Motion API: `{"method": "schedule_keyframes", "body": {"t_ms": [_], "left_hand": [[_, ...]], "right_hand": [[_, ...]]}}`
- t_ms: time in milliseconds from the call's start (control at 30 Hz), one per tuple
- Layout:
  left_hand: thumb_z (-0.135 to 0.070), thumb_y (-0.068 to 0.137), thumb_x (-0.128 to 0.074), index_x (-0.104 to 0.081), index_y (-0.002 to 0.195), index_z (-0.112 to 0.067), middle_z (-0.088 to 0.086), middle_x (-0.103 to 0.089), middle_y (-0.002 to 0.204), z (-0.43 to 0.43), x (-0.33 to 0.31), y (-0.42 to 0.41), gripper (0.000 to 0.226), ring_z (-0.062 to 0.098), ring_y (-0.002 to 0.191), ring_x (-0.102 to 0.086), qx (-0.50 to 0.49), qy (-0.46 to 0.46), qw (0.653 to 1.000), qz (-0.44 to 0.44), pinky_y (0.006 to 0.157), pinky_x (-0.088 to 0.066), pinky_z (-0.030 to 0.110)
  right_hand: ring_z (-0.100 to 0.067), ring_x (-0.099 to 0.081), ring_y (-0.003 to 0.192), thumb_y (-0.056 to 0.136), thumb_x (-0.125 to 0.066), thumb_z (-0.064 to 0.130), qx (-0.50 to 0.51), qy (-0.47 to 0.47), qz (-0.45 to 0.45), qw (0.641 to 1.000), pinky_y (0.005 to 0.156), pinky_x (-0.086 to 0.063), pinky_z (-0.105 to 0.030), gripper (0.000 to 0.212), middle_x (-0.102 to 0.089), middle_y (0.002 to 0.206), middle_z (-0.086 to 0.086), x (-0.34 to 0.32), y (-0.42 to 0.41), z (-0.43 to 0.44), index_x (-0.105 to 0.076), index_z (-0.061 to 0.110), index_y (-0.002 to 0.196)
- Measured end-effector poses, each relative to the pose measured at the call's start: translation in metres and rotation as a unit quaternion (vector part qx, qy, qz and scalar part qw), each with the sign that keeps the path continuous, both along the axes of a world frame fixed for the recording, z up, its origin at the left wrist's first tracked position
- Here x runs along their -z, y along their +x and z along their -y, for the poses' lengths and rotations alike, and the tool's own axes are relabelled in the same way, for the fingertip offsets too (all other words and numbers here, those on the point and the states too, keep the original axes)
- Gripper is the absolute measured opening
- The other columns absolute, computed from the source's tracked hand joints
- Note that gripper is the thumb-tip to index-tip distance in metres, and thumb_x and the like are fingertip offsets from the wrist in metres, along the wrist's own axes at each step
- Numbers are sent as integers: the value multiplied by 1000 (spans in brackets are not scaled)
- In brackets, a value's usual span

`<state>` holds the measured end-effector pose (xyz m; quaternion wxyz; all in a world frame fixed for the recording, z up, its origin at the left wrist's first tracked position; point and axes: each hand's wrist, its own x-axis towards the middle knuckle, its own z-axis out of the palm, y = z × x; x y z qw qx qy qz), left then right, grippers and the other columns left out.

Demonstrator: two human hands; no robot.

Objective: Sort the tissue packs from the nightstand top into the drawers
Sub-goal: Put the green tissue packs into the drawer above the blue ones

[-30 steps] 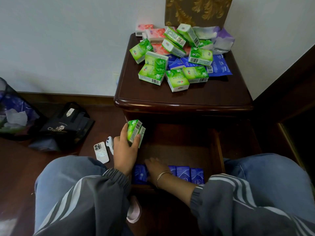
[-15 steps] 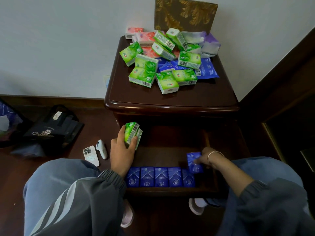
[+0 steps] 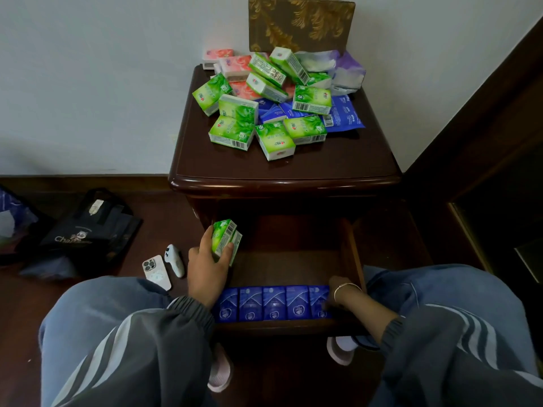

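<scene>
The drawer (image 3: 349, 259) is standing pulled out below the nightstand top (image 3: 293, 165), between your knees. Its back half is showing open wood. A row of blue packs (image 3: 273, 302) is running along its front edge from the left wall to the right. The top's rounded lip is overhanging the back of the drawer.

Left of the drawer, a phone (image 3: 157, 273) and a white controller (image 3: 174, 259) are lying side by side on the floor. Further left, a black bag (image 3: 79, 233) is showing the letters "Cha"; the rest is unreadable. Barcodes are showing on several packs in the pile (image 3: 264, 98) above the drawer, but their print is too small to read.

Your left hand (image 3: 205, 268) is gripping green packs (image 3: 224, 239) at the drawer's left wall, thumb on one side and fingers on the other, holding them above the rim. Your right hand (image 3: 333, 292) is reaching down at the right end of the blue row, touching the last pack. Its fingers are blurred, so I cannot tell whether they are gripping it.
</scene>
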<state>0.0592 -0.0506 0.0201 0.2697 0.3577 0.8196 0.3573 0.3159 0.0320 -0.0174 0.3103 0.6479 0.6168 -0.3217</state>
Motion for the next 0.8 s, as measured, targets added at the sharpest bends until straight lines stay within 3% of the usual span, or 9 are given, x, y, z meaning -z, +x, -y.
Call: {"method": "schedule_keyframes", "body": {"t_ms": [167,267,367,433,500,533,600,667,800], "left_hand": [[-41,93,-56,-29,147,-34,12,-45,120,-1,3,0,61,16,89,-50,6,2,1000,-5,85,-42,29],[-41,92,-56,-29,148,-33,12,-46,118,-1,3,3,62,18,88,-50,14,-3,1000,-16,83,-41,28],[-41,92,-57,-29,148,-33,12,-46,119,-2,3,5,63,18,90,-51,20,0,1000,-22,83,-41,27],[-41,91,-57,-28,148,-35,9,-46,117,-2,3,6,64,15,90,-49,30,9,999,-31,83,-40,26],[-43,91,-57,-27,148,-36,4,-44,116,-1,2,11,64,11,93,-45,57,15,997,-52,83,-37,25],[-44,91,-56,-27,148,-37,3,-44,115,0,2,14,65,10,95,-45,75,16,995,-64,83,-37,24],[-43,91,-57,-27,148,-38,3,-45,117,3,2,20,65,14,101,-50,113,20,990,-77,83,-40,25],[-43,91,-57,-26,148,-37,4,-46,118,6,1,24,65,17,105,-53,133,27,987,-84,85,-44,26],[-42,90,-58,-22,150,-36,1,-45,115,13,0,23,71,17,105,-52,172,18,979,-111,86,-48,30]], "right_hand": [[-27,-56,110,83,-68,24,86,-45,-75,992,90,-51,-34,53,-50,130,-12,-1,-1,-3,-44,11,128],[-28,-52,116,84,-67,24,105,-70,-78,989,89,-49,-32,56,-47,134,-12,-9,1,-2,-42,11,132],[-25,-54,115,92,-56,30,55,30,-83,995,81,-43,-28,43,-52,132,-10,-23,-12,-4,-49,10,129],[-22,-57,113,94,-51,37,151,85,-233,957,90,-46,-31,43,-56,128,-6,-36,-31,-8,-50,13,129],[-15,-62,103,91,-51,46,270,-4,-415,869,88,-50,-33,46,-63,116,-2,-55,-54,-11,-52,17,126],[-12,-63,98,90,-50,51,290,-56,-461,837,82,-51,-31,46,-65,110,0,-63,-65,-13,-53,19,123],[-12,-64,98,86,-53,57,293,-111,-494,811,75,-51,-28,46,-65,107,-1,-71,-83,-16,-53,23,117],[-16,-64,101,81,-60,56,297,-104,-498,808,79,-52,-30,48,-64,112,-4,-68,-96,-16,-55,21,113],[-19,-64,100,83,-67,34,319,-75,-503,800,76,-54,-30,32,-66,109,-7,-44,-112,-9,-60,15,108]]}}
